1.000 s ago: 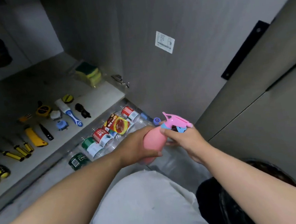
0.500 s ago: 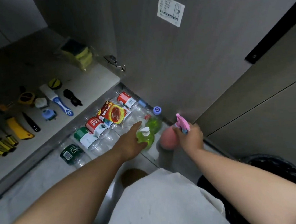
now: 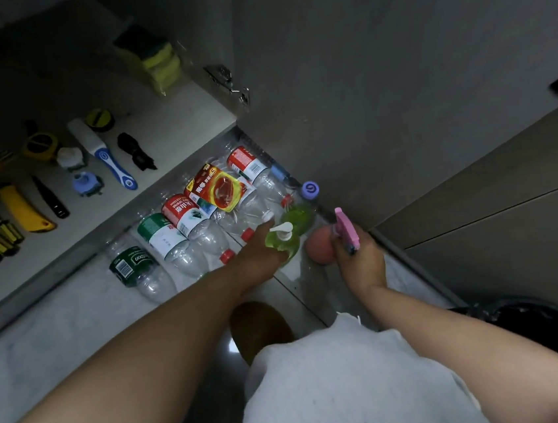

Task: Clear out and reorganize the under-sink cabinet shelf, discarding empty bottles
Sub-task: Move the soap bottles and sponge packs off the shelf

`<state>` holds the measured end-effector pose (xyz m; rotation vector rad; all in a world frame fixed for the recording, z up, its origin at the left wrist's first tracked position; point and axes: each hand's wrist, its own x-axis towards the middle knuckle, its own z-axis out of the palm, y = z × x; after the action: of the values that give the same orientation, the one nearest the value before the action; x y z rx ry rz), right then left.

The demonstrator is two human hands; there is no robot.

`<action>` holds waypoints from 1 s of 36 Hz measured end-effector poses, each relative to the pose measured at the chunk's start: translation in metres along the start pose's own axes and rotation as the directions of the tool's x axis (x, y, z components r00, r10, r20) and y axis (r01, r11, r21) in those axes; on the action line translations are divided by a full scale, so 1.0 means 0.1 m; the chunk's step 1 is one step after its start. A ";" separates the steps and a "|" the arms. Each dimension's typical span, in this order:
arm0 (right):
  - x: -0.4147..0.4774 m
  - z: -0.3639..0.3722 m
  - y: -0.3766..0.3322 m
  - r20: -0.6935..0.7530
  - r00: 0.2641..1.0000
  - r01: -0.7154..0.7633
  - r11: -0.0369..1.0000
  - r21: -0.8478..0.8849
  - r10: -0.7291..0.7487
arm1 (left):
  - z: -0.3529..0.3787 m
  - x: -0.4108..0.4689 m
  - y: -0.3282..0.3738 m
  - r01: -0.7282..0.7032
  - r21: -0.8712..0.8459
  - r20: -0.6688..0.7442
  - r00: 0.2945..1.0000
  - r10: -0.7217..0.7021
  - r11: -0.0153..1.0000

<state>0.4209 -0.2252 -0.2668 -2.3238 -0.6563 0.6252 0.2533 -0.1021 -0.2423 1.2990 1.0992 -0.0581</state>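
Now, pink spray bottle [image 3: 319, 246]: set down, right hand [image 3: 361, 257] gripping; likely kept.
Left hand [image 3: 258, 258]: shifted onto green pump bottle [image 3: 282, 243], holding it.

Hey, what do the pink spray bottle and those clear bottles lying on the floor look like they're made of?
The pink spray bottle: likely opaque plastic, matte, judging by its even colour and moulded trigger. The clear bottles: thin plastic, glossy; the floor shows through them and highlights glint on their walls.
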 end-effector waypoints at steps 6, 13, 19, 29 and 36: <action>-0.05 -0.03 0.02 0.086 0.991 -0.112 0.992 0.063 0.106 | -0.03 -0.07 0.05 0.017 -0.002 -0.006 1.000 -0.017 1.000; -0.11 0.00 0.01 0.219 0.850 -0.500 0.865 0.045 0.479 | -0.24 -0.21 0.06 -0.053 0.035 -0.054 0.997 0.055 0.998; -0.39 0.00 -0.42 0.556 0.728 -0.491 0.871 0.015 0.400 | -0.59 -0.42 0.09 -0.087 0.231 -0.092 0.990 0.111 0.969; -0.21 0.35 -1.77 0.530 0.782 0.408 0.912 -0.038 -0.328 | -1.79 -0.93 0.24 -0.101 0.628 -0.184 0.944 0.273 0.772; 0.51 0.89 -2.78 0.519 0.653 0.699 0.703 -0.133 -0.552 | -2.51 -0.76 0.07 -0.076 0.430 -0.415 0.868 0.272 0.900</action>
<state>0.3280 0.0318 -0.1520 -1.9942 -1.8277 0.7422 0.0644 0.0564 -0.1532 1.8480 1.4187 0.1905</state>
